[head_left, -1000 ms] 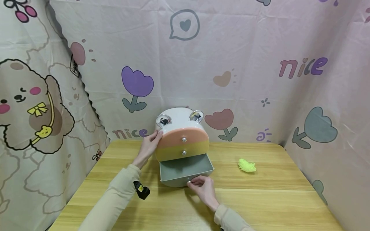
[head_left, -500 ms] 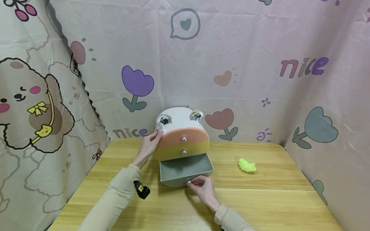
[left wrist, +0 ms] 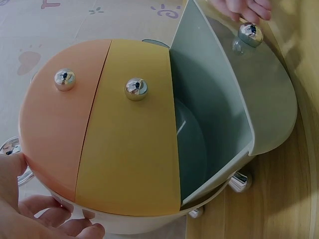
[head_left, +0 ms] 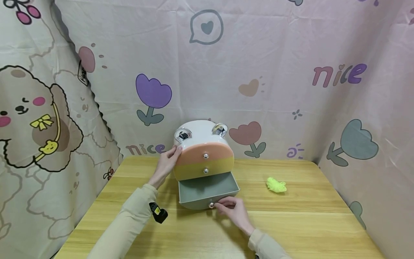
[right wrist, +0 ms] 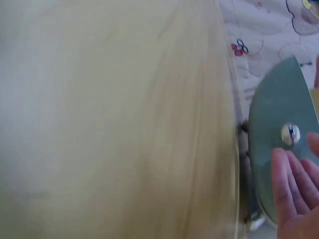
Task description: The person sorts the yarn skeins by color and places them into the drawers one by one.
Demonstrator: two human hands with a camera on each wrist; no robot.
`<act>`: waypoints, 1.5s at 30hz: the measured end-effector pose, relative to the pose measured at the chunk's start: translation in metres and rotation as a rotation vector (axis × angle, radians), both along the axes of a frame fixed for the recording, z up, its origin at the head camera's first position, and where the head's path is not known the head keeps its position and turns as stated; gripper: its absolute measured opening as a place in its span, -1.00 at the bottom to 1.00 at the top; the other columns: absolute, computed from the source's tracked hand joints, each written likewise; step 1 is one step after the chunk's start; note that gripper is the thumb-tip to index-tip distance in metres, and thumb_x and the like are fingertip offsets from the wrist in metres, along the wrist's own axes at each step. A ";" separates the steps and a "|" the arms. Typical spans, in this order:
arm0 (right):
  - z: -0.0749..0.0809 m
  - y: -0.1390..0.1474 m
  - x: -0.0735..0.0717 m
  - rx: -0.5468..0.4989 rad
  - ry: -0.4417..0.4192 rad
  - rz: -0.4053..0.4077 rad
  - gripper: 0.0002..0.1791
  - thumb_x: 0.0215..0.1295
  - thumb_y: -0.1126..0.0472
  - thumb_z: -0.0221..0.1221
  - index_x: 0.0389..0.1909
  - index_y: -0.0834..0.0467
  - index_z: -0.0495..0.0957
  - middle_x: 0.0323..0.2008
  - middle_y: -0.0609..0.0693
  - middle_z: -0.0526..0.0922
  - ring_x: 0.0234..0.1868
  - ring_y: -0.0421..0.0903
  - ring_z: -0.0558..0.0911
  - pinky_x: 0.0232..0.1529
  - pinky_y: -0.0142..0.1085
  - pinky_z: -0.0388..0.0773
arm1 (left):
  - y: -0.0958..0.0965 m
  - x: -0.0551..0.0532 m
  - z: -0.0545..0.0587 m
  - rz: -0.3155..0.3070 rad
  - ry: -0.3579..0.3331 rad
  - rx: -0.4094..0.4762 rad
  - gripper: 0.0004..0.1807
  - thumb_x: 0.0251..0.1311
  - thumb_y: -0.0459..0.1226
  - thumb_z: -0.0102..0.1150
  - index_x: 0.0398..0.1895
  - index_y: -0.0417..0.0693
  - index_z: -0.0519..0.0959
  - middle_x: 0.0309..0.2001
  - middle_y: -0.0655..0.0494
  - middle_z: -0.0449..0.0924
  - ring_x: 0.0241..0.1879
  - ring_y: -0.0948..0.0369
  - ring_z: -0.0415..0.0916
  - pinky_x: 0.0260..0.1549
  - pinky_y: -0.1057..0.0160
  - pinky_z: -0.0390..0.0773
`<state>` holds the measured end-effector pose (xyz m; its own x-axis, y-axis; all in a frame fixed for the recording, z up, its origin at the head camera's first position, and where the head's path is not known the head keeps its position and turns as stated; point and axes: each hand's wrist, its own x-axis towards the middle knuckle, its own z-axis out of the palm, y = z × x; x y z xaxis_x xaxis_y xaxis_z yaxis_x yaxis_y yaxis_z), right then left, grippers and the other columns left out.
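A small white tabletop drawer cabinet [head_left: 198,130] with two silver eye-like rings stands on the table. Its orange and yellow upper drawers are closed, while the grey-green bottom drawer [head_left: 208,190] is pulled out with nothing visible inside. My left hand [head_left: 165,166] holds the cabinet's left side; in the left wrist view its thumb [left wrist: 15,164] lies at the front edge and the fingers bend against the side wall. Just right of the bottom drawer's silver knob [head_left: 211,205], my right hand [head_left: 237,214] has its fingers off the knob, loosely extended in the right wrist view.
A bundle of neon-yellow yarn [head_left: 276,185] lies on the wooden table [head_left: 307,223], right of the cabinet. Printed cloth [head_left: 275,46] hangs behind the table and along both sides. A small black device [head_left: 158,213] is on the left sleeve.
My right hand has let go of the bottom drawer's knob and moved slightly right, so the knob now shows. The left hand, cabinet and drawer stay where they were.
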<state>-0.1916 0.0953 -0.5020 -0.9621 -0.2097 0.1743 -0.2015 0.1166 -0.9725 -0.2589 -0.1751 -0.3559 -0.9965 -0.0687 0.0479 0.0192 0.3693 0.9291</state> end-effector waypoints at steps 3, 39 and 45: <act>0.002 0.011 -0.003 -0.024 -0.007 -0.028 -0.74 0.23 0.33 0.35 -0.20 0.49 0.63 -0.30 0.43 0.73 -0.43 -0.08 0.78 -0.29 -0.26 0.78 | 0.000 -0.001 -0.001 0.005 0.001 -0.001 -0.25 0.50 0.12 -0.08 0.54 -0.16 0.14 0.60 0.00 0.02 0.61 -0.01 -0.05 0.59 0.02 0.06; 0.001 0.153 -0.043 0.113 0.033 -0.749 -0.19 0.09 0.34 0.39 0.39 0.30 0.30 0.42 0.45 0.12 0.44 0.40 0.10 0.46 0.36 0.06 | 0.000 0.000 -0.001 0.012 0.016 -0.023 -0.27 0.52 0.09 -0.10 0.54 -0.17 0.15 0.60 -0.01 0.03 0.60 -0.04 -0.02 0.59 0.02 0.06; -0.003 0.160 -0.047 0.182 -0.016 -0.681 -0.05 0.06 0.35 0.40 0.47 0.31 0.15 0.43 0.51 0.10 0.43 0.45 0.12 0.47 0.32 0.08 | 0.000 0.000 -0.001 0.014 0.017 -0.023 -0.27 0.51 0.09 -0.09 0.54 -0.17 0.15 0.60 0.00 0.04 0.60 -0.03 -0.02 0.59 0.02 0.06</act>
